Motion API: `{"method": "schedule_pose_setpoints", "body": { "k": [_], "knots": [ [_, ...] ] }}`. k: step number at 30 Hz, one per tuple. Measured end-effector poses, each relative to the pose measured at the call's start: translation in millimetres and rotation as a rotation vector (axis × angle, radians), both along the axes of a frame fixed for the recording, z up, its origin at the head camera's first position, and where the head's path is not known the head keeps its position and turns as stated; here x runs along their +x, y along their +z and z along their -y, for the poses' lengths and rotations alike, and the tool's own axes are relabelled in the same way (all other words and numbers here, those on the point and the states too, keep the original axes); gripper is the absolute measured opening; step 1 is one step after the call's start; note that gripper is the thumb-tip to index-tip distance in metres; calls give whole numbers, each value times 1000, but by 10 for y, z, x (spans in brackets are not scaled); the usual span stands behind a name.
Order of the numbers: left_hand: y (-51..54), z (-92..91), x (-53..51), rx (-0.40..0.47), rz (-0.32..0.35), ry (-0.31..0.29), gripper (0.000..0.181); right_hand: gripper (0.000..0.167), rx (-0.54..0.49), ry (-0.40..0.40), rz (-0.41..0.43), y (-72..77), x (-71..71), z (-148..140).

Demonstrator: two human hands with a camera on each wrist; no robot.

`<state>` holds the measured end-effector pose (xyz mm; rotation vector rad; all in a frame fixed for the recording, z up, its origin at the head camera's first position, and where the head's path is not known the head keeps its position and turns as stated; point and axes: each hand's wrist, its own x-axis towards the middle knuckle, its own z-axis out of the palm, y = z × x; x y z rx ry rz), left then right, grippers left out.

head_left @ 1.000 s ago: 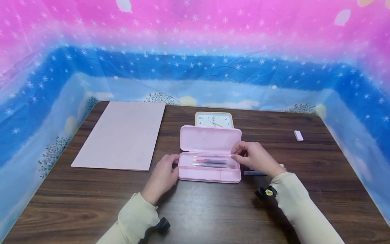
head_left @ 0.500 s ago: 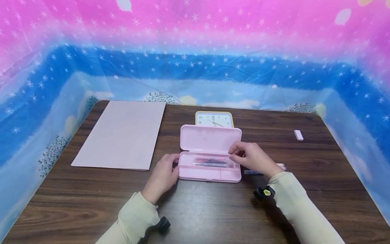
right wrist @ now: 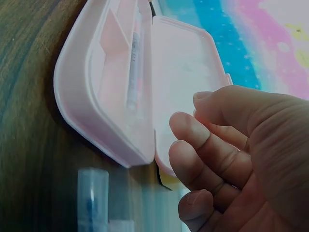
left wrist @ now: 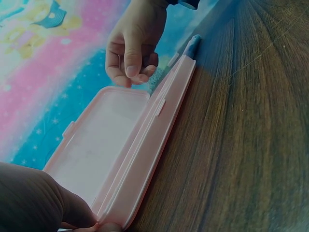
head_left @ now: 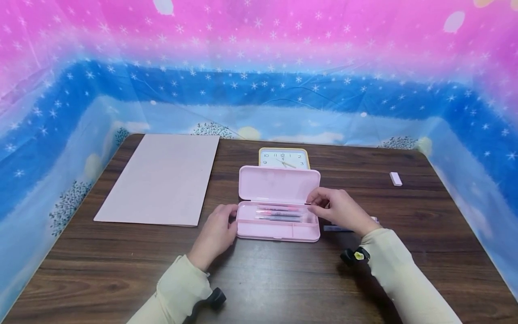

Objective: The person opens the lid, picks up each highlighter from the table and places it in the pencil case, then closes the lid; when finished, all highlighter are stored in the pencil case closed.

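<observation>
A pink pencil case [head_left: 265, 230] lay open, well in from the table's [head_left: 263, 279] side edges.
The left hand [head_left: 214, 231] pinched its left end, probably to steady it; the right hand [head_left: 339, 208], loosely curled and empty, hung at its right end. Pens [head_left: 279, 214] lay inside. Snowflake-patterned cloth [head_left: 251, 85] rose beyond the wood-grained table's far edge.

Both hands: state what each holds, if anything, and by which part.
The left hand grips the oblong pink plastic pencil case by its left end; the right hand holds nothing.
</observation>
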<state>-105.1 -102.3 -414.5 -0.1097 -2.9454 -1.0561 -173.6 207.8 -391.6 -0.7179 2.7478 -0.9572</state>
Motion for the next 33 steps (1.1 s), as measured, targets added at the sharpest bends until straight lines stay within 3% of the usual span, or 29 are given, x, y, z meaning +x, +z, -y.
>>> {"method": "schedule_pose_setpoints", "body": {
  "k": [9, 14, 22, 33],
  "knots": [
    [-12, 9, 12, 2, -33, -10, 34, 11, 9, -63, -6, 104, 10, -299],
    [-11, 11, 7, 2, -17, -7, 35, 15, 37, -97, -27, 127, 25, -534],
    [-12, 1, 2, -1, -26, -8, 34, 20, 61, -173, -24, 156, 117, -877],
    [-9, -2, 6, 2, -28, -6, 34, 25, 107, -251, 11, 41, 177, -1315]
  ]
}}
